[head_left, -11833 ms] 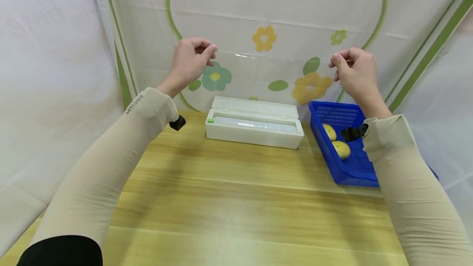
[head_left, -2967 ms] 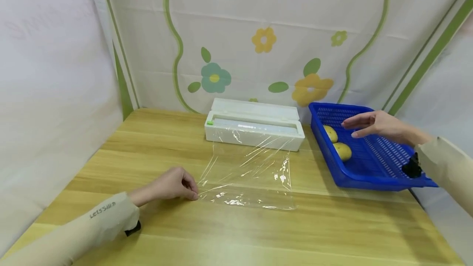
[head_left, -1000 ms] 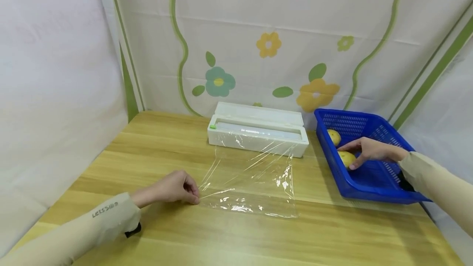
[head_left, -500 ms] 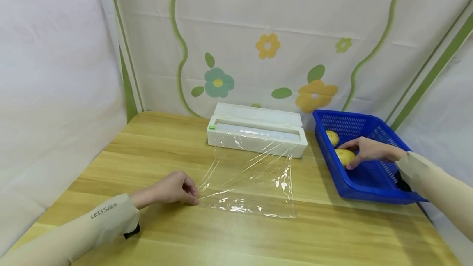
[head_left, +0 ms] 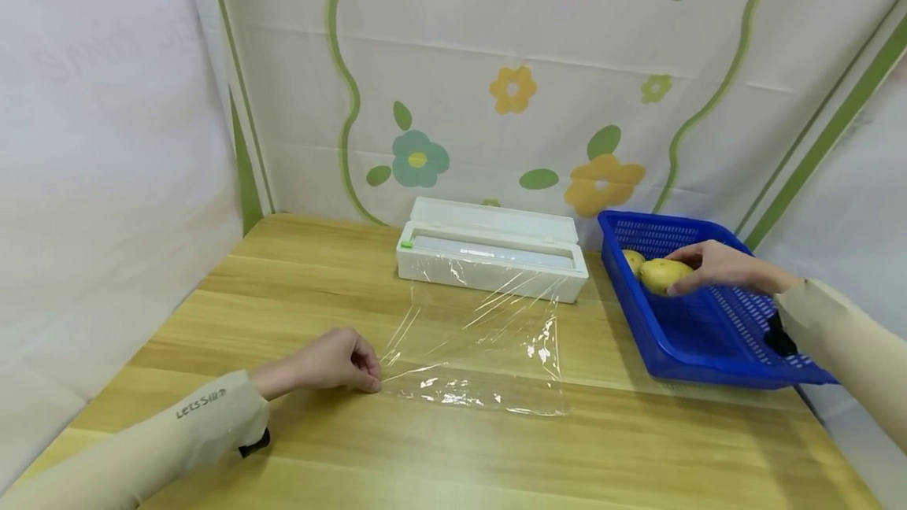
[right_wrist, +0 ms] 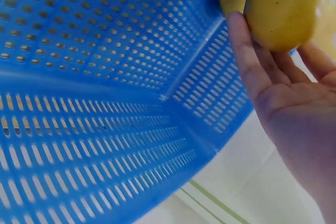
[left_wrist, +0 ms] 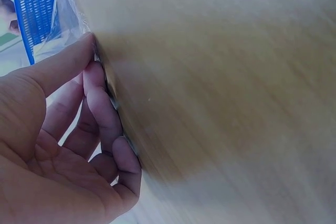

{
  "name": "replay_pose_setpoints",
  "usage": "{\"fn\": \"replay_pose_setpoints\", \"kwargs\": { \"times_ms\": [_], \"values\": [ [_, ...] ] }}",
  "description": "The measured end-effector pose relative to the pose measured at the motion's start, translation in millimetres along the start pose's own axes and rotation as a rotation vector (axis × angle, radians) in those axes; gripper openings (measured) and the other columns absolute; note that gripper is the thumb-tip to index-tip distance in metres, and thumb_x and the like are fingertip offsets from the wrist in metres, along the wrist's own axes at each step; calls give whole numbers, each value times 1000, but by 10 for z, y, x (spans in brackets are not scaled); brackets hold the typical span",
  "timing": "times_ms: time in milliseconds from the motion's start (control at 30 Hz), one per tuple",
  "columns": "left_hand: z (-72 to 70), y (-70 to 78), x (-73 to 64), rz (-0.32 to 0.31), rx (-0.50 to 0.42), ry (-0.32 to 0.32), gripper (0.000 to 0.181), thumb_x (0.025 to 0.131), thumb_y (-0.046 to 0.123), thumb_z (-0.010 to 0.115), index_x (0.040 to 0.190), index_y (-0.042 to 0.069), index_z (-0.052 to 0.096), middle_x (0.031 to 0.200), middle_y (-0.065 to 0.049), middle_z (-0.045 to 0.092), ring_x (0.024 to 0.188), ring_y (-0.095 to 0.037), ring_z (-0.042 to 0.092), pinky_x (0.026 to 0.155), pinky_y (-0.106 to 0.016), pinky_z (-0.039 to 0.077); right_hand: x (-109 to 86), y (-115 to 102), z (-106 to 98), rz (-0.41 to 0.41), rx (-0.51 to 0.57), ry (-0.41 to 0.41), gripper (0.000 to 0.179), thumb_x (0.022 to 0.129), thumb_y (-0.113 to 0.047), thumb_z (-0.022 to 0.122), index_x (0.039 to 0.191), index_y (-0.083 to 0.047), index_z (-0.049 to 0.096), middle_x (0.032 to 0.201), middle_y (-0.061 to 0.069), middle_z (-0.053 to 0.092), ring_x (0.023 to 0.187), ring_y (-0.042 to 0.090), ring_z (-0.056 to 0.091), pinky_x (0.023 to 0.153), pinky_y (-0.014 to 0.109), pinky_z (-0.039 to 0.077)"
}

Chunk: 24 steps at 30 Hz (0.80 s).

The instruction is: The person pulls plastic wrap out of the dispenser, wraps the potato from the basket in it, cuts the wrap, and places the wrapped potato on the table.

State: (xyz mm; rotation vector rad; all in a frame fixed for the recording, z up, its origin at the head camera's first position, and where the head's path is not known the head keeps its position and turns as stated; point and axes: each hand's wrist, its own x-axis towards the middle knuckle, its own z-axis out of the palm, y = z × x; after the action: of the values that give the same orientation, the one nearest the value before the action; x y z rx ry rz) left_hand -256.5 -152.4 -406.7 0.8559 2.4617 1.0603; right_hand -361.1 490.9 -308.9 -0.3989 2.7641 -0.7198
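Observation:
My left hand (head_left: 329, 364) pinches the near left corner of a clear sheet of plastic wrap (head_left: 482, 337), low at the tabletop; thumb and forefinger (left_wrist: 84, 51) meet at the film's edge in the left wrist view. The sheet stretches back to the white wrap box (head_left: 489, 270), whose lid stands up. My right hand (head_left: 716, 266) grips a yellow potato (head_left: 662, 277) between thumb and fingers, raised inside the blue basket (head_left: 652, 337). Behind it, a second potato (head_left: 633, 260) lies partly hidden. The right wrist view shows the held potato (right_wrist: 283, 9) cut off by the top edge.
A wooden table (head_left: 425, 455) carries everything. A white cloth backdrop (head_left: 439, 61) printed with flowers rises behind the box and basket, and plain white cloth (head_left: 106, 179) hangs at the left. A green slider (head_left: 406, 244) sits on the box's left end.
The right hand has come down into the basket, grasped the nearer potato and lifted it off the basket floor. The left hand keeps its pinch on the wrap's corner.

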Motion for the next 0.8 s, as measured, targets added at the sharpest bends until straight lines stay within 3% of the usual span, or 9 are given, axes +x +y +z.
{"fn": "replay_pose_setpoints", "kwargs": {
  "times_ms": [400,633,800],
  "values": [
    [9,2,2,-5,-1,1,9,80,15,83,77,15,74,71,7,65,60,-7,52,53,-23,44,-174,-164,-54,72,-42,175,76,82,-42,80,136,2,50,122,19,58,95,26,56,76,37,49],
    [17,-31,-3,0,8,8,10,80,16,83,76,17,74,69,9,65,59,-6,52,53,-23,44,-273,-362,-35,87,-24,280,86,80,-43,82,141,5,45,125,23,55,97,29,55,70,31,50],
    [11,-19,9,4,16,9,10,80,17,83,76,17,74,69,9,64,59,-6,52,53,-23,44,-367,-503,-15,96,4,294,87,80,-43,81,142,3,44,127,24,53,100,30,54,71,28,50]
  ]
}}
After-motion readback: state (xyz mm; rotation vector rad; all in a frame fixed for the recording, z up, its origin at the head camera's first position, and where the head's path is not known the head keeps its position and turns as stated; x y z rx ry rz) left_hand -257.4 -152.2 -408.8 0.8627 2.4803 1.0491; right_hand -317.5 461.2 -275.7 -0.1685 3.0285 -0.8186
